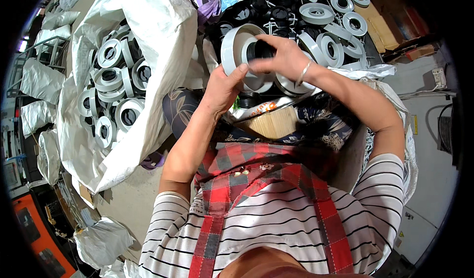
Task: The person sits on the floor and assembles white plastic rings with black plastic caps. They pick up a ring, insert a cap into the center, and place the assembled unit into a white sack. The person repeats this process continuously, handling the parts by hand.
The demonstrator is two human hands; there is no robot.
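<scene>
My left hand (224, 88) grips the near edge of a light-grey round plastic ring (231, 51), thumb on the rim, holding it tilted above my lap. Over the ring's opening, my right hand (284, 58) has its fingers curled round a black round plastic part (258, 50). That part sits at or inside the opening; how deep it lies is hidden by the fingers, which are slightly blurred. Just beyond my hands is a heap of loose black plastic parts (279, 14). Beside it, to the right, lie many grey rings (331, 50).
On the left a large white woven sack (170, 41) stands open, holding grey rings with black centres (109, 54). A wooden board (273, 123) lies by my lap. Cardboard (370, 23) is at the far right, with a grey cabinet-like surface (424, 179) below. Filled white bags (42, 80) line the left.
</scene>
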